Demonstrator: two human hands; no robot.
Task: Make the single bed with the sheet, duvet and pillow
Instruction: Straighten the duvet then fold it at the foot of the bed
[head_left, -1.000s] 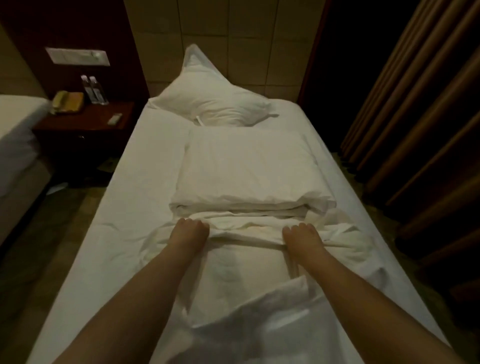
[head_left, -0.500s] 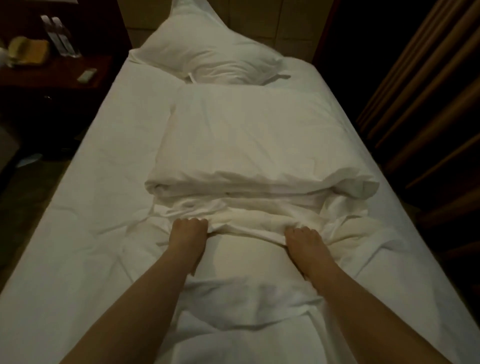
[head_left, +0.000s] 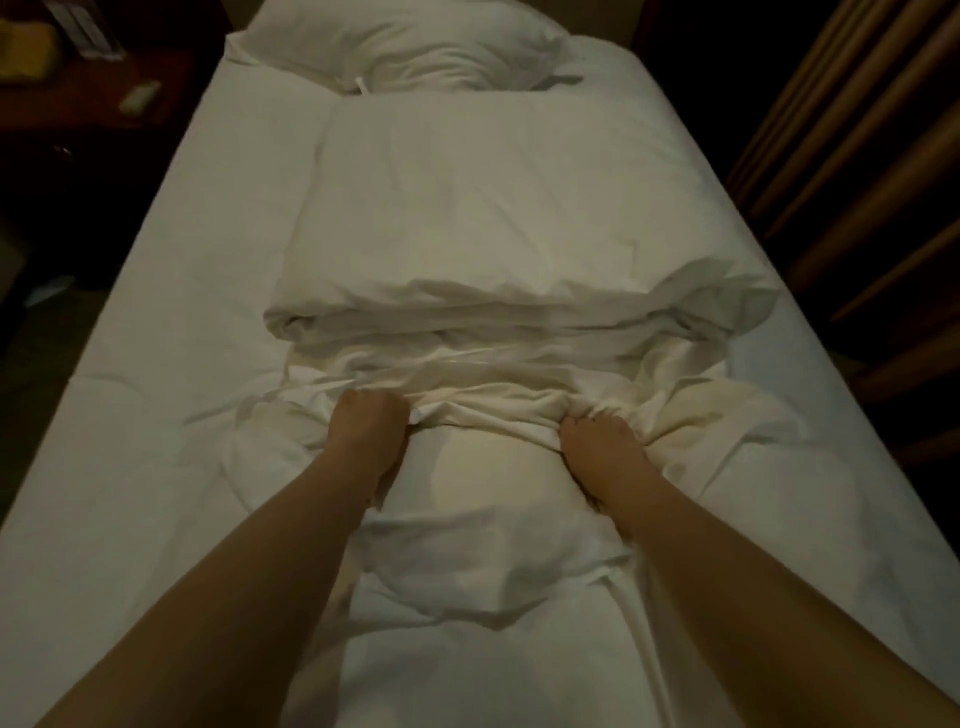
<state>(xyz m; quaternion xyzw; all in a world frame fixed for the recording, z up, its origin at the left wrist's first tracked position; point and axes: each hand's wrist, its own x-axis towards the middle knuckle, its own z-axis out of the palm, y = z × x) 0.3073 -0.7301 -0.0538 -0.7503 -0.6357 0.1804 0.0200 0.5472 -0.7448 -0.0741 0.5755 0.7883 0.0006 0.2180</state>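
Duvet (head_left: 483, 218), white and folded into a thick stack, lies across the middle of the bed, just beyond both hands. Its loose near layers spill toward the person in a crumpled band, and that band is what the hands hold. The left hand (head_left: 366, 428) is curled into a fist around a bunched fold of the fabric, knuckles up. The right hand (head_left: 602, 441) grips the same gathered edge a little way to its right, fingers dug into the cloth so that creases fan out from them. Between the two hands the fabric is drawn into a tight ridge; nearer the person than the hands, more of the white cloth lies in soft folds between the forearms.

Beyond the folded stack, farther from the hands, the pillow (head_left: 415, 47) sits at the head of the bed, plump and touching the far edge of the duvet. Under everything, the sheet (head_left: 171, 291) covers the mattress, smooth to the left of the left hand apart from some wrinkles close to it, and smooth also to the right of the right hand.

Off to the far left of the left hand, past the bed edge, a dark nightstand (head_left: 78, 98) carries a few small items too dim to tell. To the far right of the right hand hang brown curtains (head_left: 852, 171) in vertical folds.
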